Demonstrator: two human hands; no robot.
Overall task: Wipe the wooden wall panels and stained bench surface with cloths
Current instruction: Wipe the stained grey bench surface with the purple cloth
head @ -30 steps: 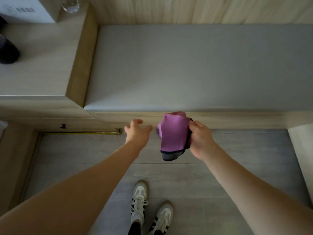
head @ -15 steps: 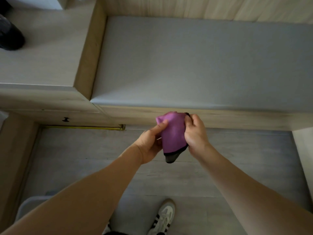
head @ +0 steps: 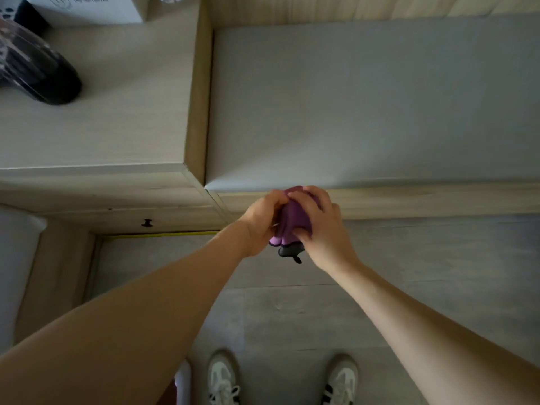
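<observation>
Head view, looking straight down, and both hands meet at the centre of the frame, right in front of the bench edge. The left hand (head: 261,222) has its fingers curled into one side of the purple cloth (head: 292,219), and the right hand (head: 320,226) wraps over the other side, thumb tucked underneath. So both hands are together and clamped on the same bundle, bunching it between them. A dark trim and a little tag hang out below the bundle.

The cloth is off the surface, held in the air just short of the grey bench top (head: 365,106), which fills the upper right of the frame. A strip of wooden wall panel (head: 336,8) runs along the top edge behind it. Nothing is being wiped yet, by the look of it; this reads as gathering or folding the cloth into a pad.

It's a soft, light thing, limp enough to crumple wherever it's squeezed, so a full-palm hold over a folded wad should give a flatter wiping face than a pinch at one corner. Whether it's damp, I can't tell in this dim light.

Upper left, a wooden side table (head: 102,118) carries a dark rounded object (head: 38,74) and a white box (head: 96,8). White sneakers (head: 223,378) stand on the grey floor at the bottom.
</observation>
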